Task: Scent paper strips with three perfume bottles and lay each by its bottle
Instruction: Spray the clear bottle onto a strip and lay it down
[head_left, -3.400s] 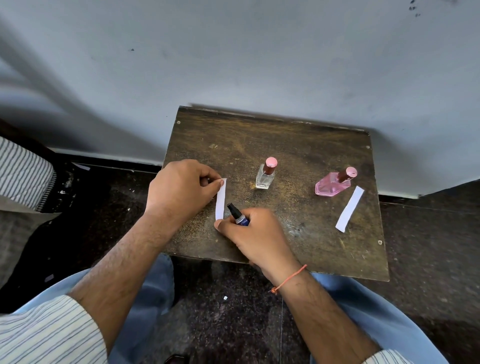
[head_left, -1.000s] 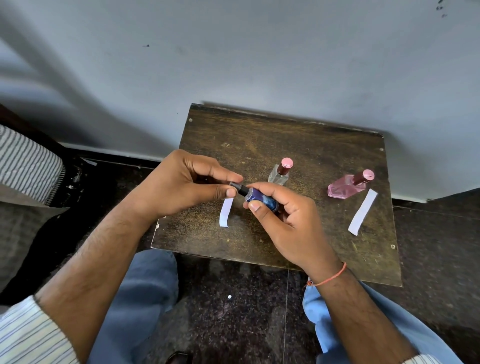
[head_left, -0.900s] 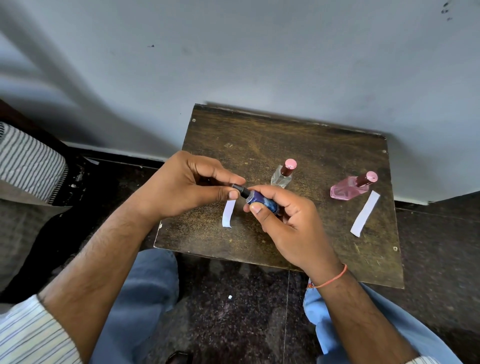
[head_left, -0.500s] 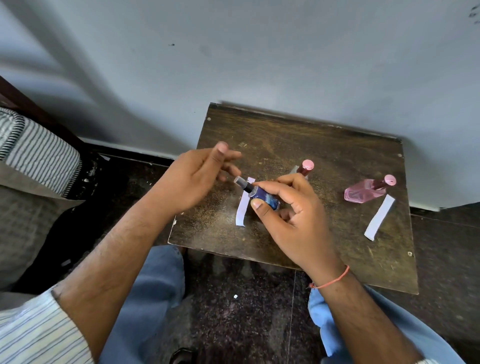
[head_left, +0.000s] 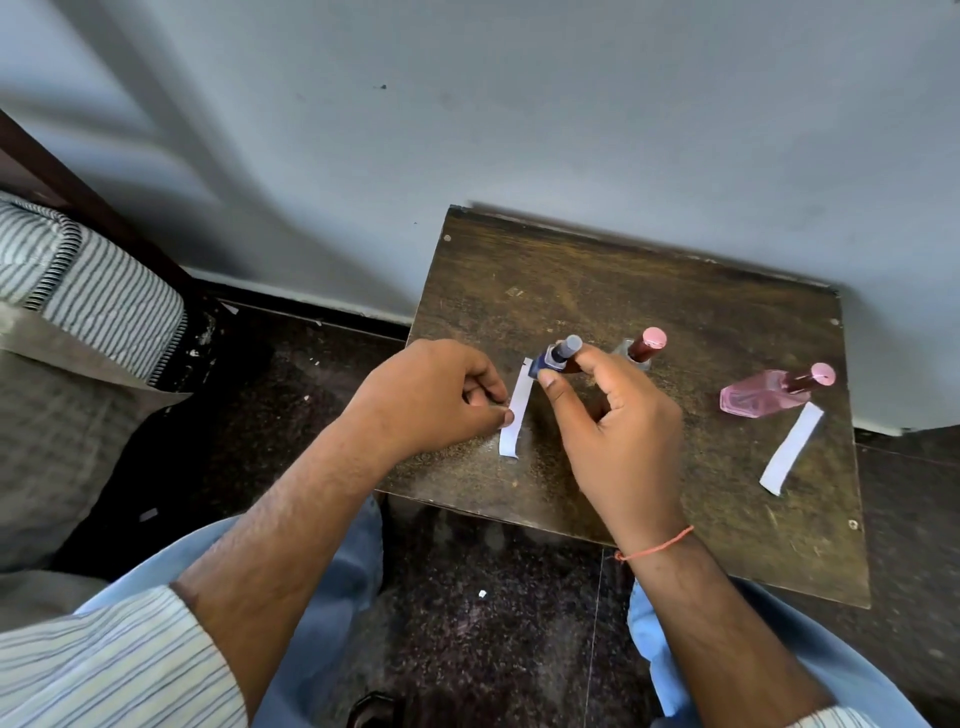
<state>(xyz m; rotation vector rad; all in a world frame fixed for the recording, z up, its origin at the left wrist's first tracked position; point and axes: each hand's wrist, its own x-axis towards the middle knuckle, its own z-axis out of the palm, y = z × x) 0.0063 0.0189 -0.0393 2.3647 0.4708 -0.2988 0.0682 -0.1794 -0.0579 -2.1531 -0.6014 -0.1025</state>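
right hand (head_left: 618, 431) pinching the blue bottle (head_left: 551, 359) upright above the table (head_left: 649, 270), just beside the left strip (head_left: 515, 410). left hand (head_left: 431, 397) curled, fingertips on that strip's edge. behind, clear bottle (head_left: 641, 348) half hidden by the right fingers; pink bottle (head_left: 763, 397) lying beside the second strip (head_left: 792, 448).

Three perfume bottles: one small dark blue glass bottle (head_left: 551, 360), one clear glass bottle with a pink cap (head_left: 643, 347), one flat pink glass bottle (head_left: 763, 399). Two white paper strips (head_left: 516, 410) (head_left: 791, 448). One dark wooden counter (head_left: 649, 291). Two hands (head_left: 431, 397) (head_left: 618, 431).
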